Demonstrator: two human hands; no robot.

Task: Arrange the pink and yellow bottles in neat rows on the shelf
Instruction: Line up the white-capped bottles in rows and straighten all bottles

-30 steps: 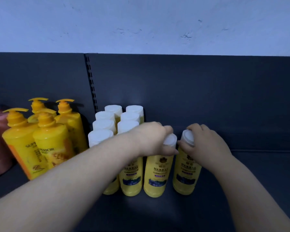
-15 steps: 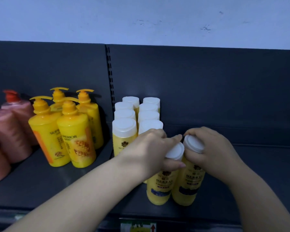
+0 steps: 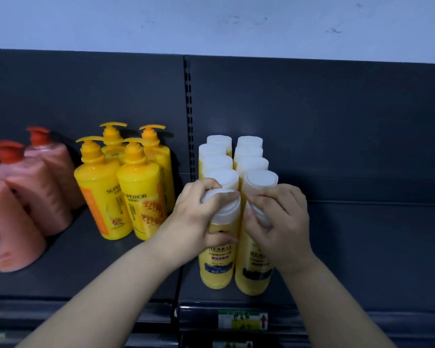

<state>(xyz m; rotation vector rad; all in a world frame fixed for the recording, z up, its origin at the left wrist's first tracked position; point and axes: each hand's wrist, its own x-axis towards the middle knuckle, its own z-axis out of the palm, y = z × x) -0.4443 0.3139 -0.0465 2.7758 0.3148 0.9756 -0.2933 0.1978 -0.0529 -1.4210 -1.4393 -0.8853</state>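
Yellow, white-capped HERBAL bottles (image 3: pixel 217 162) stand in 2 rows on the shelf (image 3: pixel 349 247). Left hand (image 3: pixel 199 222) grips the front-left bottle (image 3: pixel 216 270), right hand (image 3: pixel 279 222) the front-right bottle (image 3: pixel 253 277). Both labels (image 3: pixel 220 254) partly covered; pink pump bottles (image 3: pixel 35 192) cropped at left.

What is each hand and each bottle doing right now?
left hand: grips the front left bottle at its cap.
right hand: grips the front right bottle at its cap.
front left bottle: capped, standing on the shelf.
front right bottle: capped, standing close beside it.
white-capped bottles: upright, two rows behind.
yellow pump bottles: upright, grouped.
pink bottles: standing far left.
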